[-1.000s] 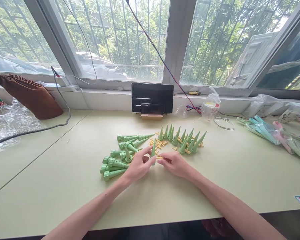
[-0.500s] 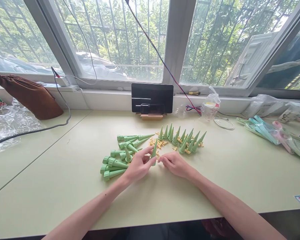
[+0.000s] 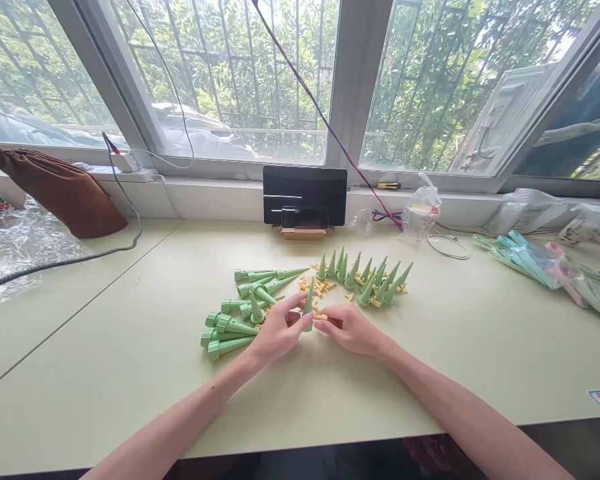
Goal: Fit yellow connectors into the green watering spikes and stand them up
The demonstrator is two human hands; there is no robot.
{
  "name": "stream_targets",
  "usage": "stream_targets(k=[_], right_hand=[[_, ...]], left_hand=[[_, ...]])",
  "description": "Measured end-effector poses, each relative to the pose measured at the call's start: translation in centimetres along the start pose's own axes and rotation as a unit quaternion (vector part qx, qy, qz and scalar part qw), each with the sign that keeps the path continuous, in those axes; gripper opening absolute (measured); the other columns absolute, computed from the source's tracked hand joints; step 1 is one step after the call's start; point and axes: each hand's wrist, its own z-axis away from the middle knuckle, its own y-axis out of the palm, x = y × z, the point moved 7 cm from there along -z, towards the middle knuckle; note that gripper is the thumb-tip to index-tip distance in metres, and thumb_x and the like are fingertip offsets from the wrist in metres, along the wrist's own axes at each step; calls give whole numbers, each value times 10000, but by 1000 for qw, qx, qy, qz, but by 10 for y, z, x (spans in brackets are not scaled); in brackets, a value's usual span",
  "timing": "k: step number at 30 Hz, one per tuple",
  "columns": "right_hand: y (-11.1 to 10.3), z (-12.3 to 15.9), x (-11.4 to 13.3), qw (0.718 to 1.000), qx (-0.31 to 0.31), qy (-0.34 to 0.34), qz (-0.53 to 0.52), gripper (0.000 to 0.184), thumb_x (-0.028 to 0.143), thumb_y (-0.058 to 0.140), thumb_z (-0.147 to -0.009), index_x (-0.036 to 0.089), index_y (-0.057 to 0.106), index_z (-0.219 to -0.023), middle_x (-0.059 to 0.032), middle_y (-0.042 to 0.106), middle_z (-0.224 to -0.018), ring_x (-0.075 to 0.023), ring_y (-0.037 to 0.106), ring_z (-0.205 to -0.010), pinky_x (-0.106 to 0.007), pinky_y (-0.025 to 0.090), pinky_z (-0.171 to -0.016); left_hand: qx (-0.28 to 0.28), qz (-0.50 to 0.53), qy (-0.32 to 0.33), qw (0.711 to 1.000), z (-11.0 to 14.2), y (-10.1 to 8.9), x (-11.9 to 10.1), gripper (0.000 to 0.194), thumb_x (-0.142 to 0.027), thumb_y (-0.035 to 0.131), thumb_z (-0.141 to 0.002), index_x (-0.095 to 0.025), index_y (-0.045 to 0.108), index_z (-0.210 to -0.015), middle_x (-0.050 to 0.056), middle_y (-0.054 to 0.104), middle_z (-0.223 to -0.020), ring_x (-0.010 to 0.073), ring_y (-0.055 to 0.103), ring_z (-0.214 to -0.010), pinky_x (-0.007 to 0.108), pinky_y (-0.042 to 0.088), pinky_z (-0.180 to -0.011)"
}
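My left hand (image 3: pixel 279 329) is closed around a green plastic watering spike (image 3: pixel 309 299), holding it upright with the pointed tip up. Close beside it, my right hand (image 3: pixel 351 329) pinches a small yellow valve (image 3: pixel 321 317) against the spike's side; whether it sits in a hole I cannot tell. Loose yellow valves (image 3: pixel 320 287) lie in a small heap behind my hands. On the left, several green spikes (image 3: pixel 233 325) lie on their sides. Toward the right, several spikes (image 3: pixel 365 291) with yellow valves on them stand point up.
A black tablet (image 3: pixel 305 195) leans on a stand at the back of the table (image 3: pixel 180 413). Behind to the right are a bagged cup (image 3: pixel 421 217) and a coiled white cable (image 3: pixel 449 247). Bagged items (image 3: pixel 535 260) lie far right; a brown bag (image 3: pixel 63 193) and black cable (image 3: pixel 80 259) are left.
The yellow valve now shows plainly between my right fingertips and the spike. My right hand has shifted very slightly; my left hand keeps its hold, almost unmoved.
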Motion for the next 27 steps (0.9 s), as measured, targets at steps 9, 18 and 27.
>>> stream_targets(k=[9, 18, 27], right_hand=[[1, -1, 1, 1000, 5, -2, 15, 379, 298, 469, -956, 196, 310, -628, 57, 256, -589, -95, 243, -539, -255, 210, -517], [1, 0, 2, 999, -4, -21, 40, 344, 279, 489, -944, 201, 343, -643, 55, 277, -578, -104, 244, -533, -261, 208, -509], [1, 0, -1, 999, 7, 2, 32, 406, 323, 492, -952, 201, 298, -617, 61, 259, -567, -99, 237, -528, -261, 199, -507]], left_hand=[[-1, 2, -10, 1000, 0, 0, 1, 449, -425, 624, -858, -172, 610, -1229, 36, 572, -920, 47, 398, -524, 208, 317, -463], [-3, -9, -28, 1000, 0, 0, 0, 461, -433, 624, -845, -181, 626, -1231, 4, 522, -845, 32, 345, -481, 192, 259, -415], [-6, -10, -26, 1000, 0, -1, 3, 475, -410, 622, -851, -173, 602, -1263, 26, 562, -891, 44, 383, -509, 205, 305, -457]])
